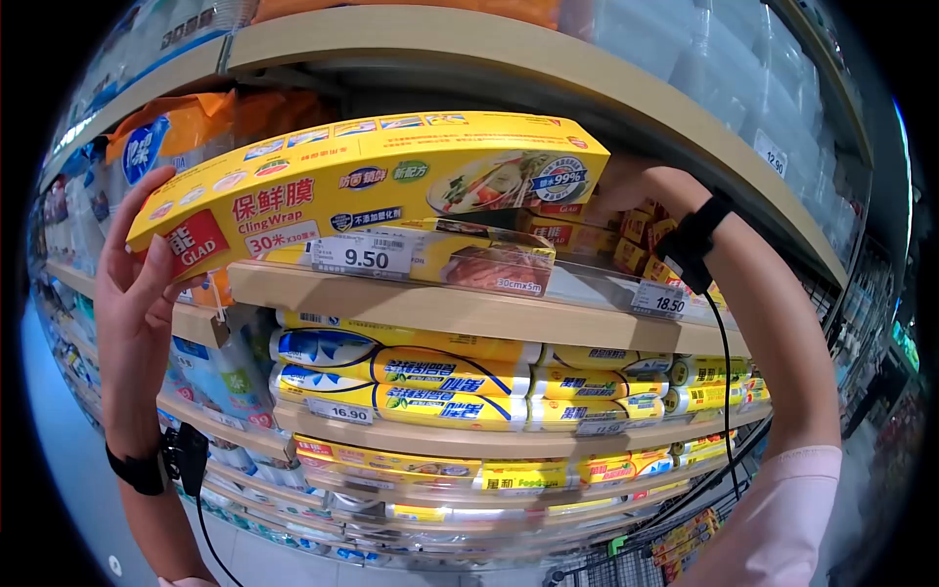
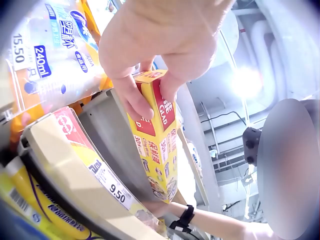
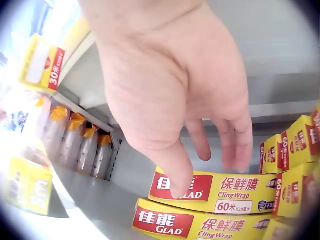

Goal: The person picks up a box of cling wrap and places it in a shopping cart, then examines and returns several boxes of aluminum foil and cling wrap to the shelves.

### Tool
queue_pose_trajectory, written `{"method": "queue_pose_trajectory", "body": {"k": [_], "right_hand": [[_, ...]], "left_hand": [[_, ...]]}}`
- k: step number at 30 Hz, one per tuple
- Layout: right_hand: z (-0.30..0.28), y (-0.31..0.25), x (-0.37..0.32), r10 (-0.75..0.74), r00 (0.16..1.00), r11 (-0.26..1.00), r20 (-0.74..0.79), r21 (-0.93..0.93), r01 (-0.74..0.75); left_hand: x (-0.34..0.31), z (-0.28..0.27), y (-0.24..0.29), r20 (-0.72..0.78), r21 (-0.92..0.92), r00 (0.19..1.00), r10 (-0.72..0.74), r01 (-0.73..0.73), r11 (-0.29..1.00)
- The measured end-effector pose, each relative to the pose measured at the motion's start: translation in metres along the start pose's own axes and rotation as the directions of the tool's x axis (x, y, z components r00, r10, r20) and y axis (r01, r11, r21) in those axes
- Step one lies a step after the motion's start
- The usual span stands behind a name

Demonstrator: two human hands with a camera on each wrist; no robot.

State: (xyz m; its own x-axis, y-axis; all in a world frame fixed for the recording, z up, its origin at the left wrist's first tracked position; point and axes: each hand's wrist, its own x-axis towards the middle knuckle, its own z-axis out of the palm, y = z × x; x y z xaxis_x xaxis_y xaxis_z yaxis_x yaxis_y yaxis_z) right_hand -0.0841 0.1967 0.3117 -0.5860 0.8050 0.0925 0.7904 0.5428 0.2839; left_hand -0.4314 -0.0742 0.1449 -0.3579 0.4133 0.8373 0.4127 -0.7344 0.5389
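Observation:
My left hand [image 1: 127, 284] grips one end of a long yellow cling wrap box [image 1: 391, 176], held up in front of the shelf. In the left wrist view its thumb and fingers pinch the red-marked end of that box [image 2: 161, 135]. My right hand [image 1: 641, 186] reaches into the shelf, partly behind the raised box in the head view. Below it, two 60-metre cling wrap boxes [image 3: 200, 227] lie stacked. The right thumb overlaps the upper box's [image 3: 235, 185] front; the other fingertips hang near its top back edge, loosely bent.
Shorter cling wrap boxes [image 1: 494, 259] stand at the shelf front behind a 9.50 price tag [image 1: 362, 256]. Lower wooden shelves carry yellow rolls [image 1: 450, 377]. An upper shelf edge [image 1: 548, 49] runs above the hands. A cart [image 1: 626, 567] with yellow boxes stands at lower right.

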Motion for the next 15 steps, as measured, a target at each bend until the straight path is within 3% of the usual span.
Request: {"method": "queue_pose_trajectory", "body": {"k": [5, 8, 11, 15], "right_hand": [[0.009, -0.017, 0.018, 0.153, 0.987, 0.982, 0.053, -0.116, -0.146], [0.021, -0.005, 0.033, 0.062, 0.994, 0.994, -0.088, -0.084, -0.07], [0.035, 0.039, 0.079, -0.134, 0.986, 0.991, -0.101, 0.006, 0.135], [0.031, 0.03, 0.078, -0.184, 0.979, 0.972, -0.091, 0.129, 0.194]], "left_hand": [[-0.009, -0.012, -0.013, -0.035, 0.026, 0.999, 0.001, 0.0, 1.0], [-0.012, -0.018, -0.018, -0.035, 0.053, 0.999, -0.007, 0.008, 0.999], [-0.015, -0.022, -0.023, -0.03, 0.075, 0.999, -0.013, 0.015, 0.997], [-0.016, -0.029, -0.03, -0.016, 0.085, 1.0, -0.016, 0.017, 0.996]]}}
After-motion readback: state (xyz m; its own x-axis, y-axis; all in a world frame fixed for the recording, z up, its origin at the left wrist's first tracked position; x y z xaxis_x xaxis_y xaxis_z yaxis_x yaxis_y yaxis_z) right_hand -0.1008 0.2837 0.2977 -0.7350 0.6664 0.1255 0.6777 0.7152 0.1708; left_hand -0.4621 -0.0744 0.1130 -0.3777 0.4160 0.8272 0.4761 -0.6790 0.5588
